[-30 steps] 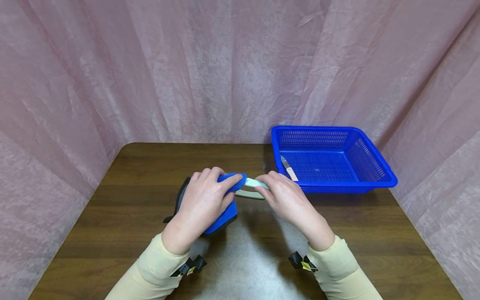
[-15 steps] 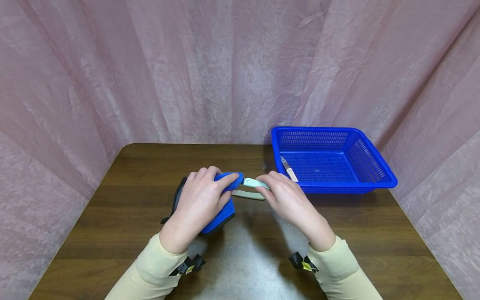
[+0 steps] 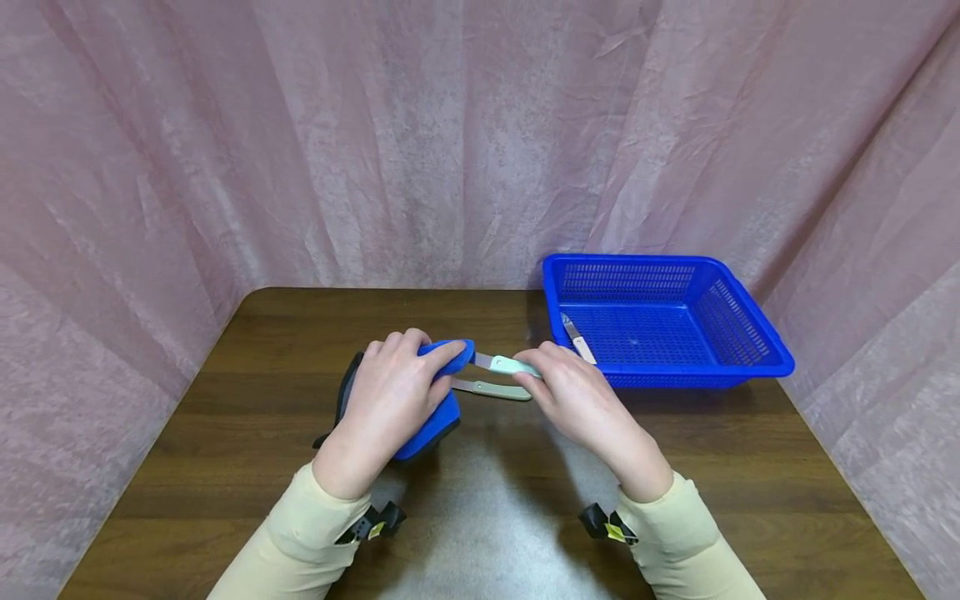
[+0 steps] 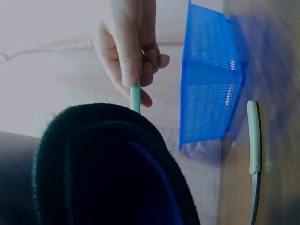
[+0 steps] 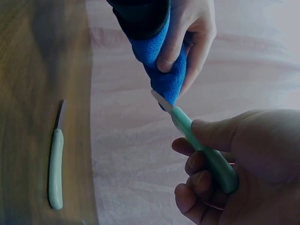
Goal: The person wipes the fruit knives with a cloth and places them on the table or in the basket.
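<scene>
My left hand (image 3: 390, 387) grips a blue cloth (image 3: 431, 429) with black edging, folded over the blade of a small knife (image 3: 508, 366). The knife's mint-green handle is held in my right hand (image 3: 573, 396), thumb along its side in the right wrist view. A stretch of bare blade shows between handle and cloth; in the right wrist view the blade (image 5: 161, 101) lies against the cloth's pinched end. Below them on the table rests a second knife (image 3: 501, 391) with a pale green handle, its blade partly hidden by my left hand in the head view.
At the right back of the wooden table (image 3: 300, 325) stands a blue plastic basket (image 3: 697, 369). A knife with a whitish handle (image 3: 583, 348) lies inside along its left wall. A pink curtain (image 3: 450, 150) hangs behind the table.
My left hand and the cloth have slid left along the blade, away from the handle, baring more metal. My right hand has stayed almost still. More of the second knife's blade shows.
</scene>
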The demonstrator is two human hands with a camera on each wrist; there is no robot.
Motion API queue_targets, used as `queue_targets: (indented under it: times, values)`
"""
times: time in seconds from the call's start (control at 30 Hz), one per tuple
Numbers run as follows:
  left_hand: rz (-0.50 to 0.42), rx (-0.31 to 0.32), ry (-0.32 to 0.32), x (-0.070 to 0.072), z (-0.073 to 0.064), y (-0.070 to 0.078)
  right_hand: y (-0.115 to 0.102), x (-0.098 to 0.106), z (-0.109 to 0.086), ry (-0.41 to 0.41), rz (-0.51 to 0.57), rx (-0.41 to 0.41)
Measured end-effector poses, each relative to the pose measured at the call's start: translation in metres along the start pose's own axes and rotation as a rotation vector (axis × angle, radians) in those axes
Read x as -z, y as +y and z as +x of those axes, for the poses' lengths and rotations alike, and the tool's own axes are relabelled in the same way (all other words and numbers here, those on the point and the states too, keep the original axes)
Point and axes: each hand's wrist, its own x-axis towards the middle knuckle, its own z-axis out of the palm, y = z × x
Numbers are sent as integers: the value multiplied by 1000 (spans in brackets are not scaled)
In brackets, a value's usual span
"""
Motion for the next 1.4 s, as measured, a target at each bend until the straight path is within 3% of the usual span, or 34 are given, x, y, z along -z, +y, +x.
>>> queue_targets:
  times: [0.67, 1.4]
  values:
    - [7, 39, 27, -4, -1, -11, 2, 3, -2, -8, -3, 9]
    - [10, 91, 7, 1, -1, -23, 3, 7, -2, -1, -6, 29]
